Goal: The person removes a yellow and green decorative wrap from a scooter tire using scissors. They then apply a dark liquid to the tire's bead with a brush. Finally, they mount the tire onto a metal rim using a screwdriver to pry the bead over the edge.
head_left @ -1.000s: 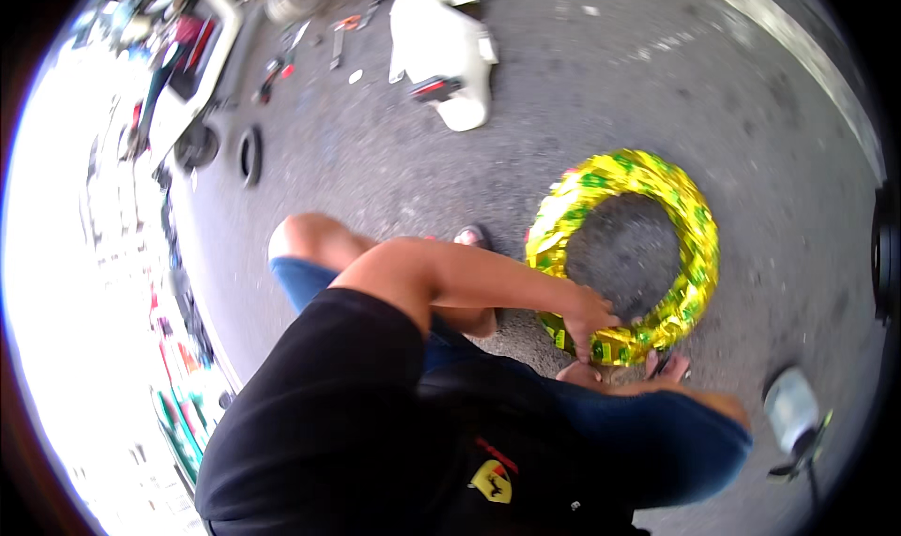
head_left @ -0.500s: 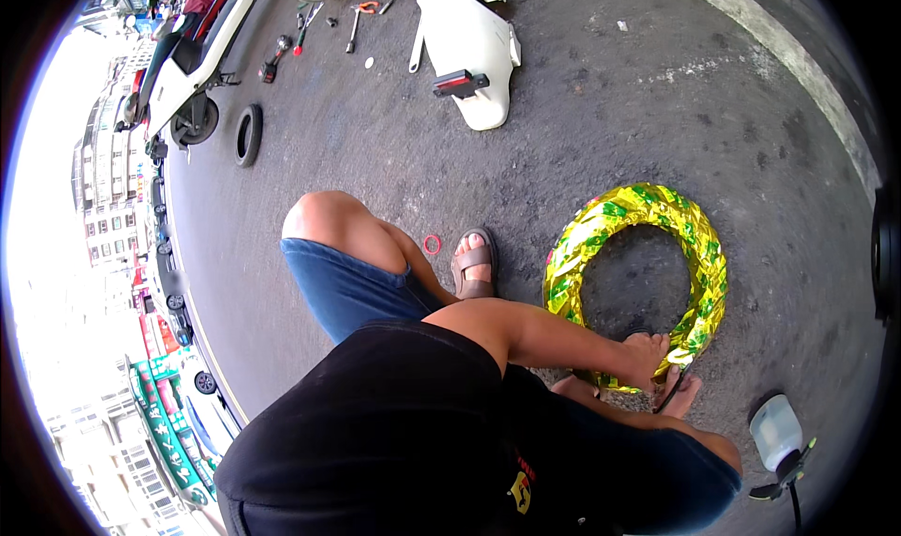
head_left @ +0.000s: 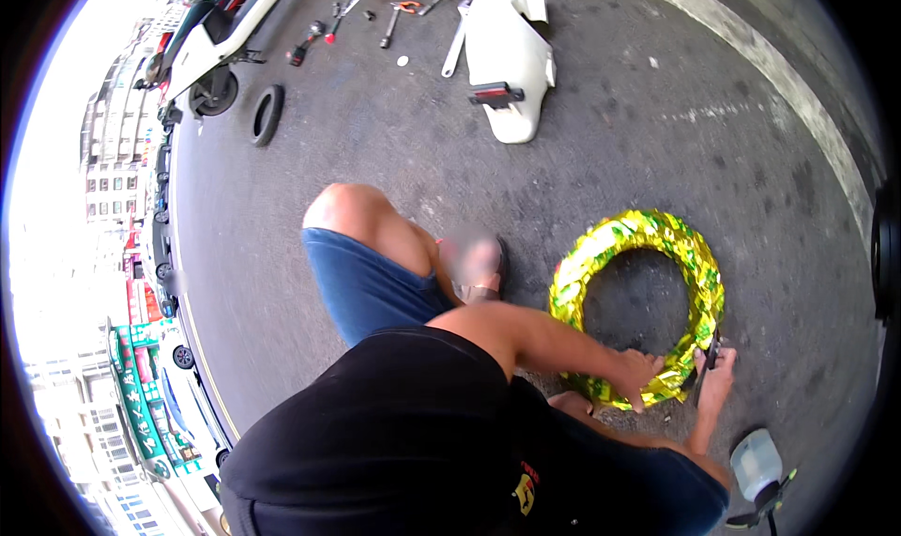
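On the asphalt (head_left: 404,151) lies a foil-wrapped ring (head_left: 648,226), probably stiff but slick, best held around its band; the left hand (head_left: 636,375) rests over it, fingers loosely spread, the right hand (head_left: 717,375) grips a dark tool (head_left: 712,350).

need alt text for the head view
A person's left hand rests on a yellow-green foil-wrapped ring on asphalt; the right hand holds a dark tool at the ring's edge. A white panel lies beyond.

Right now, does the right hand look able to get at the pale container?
Probably yes: the pale container sits nearby with nothing visible between, though the right hand holds a dark tool.
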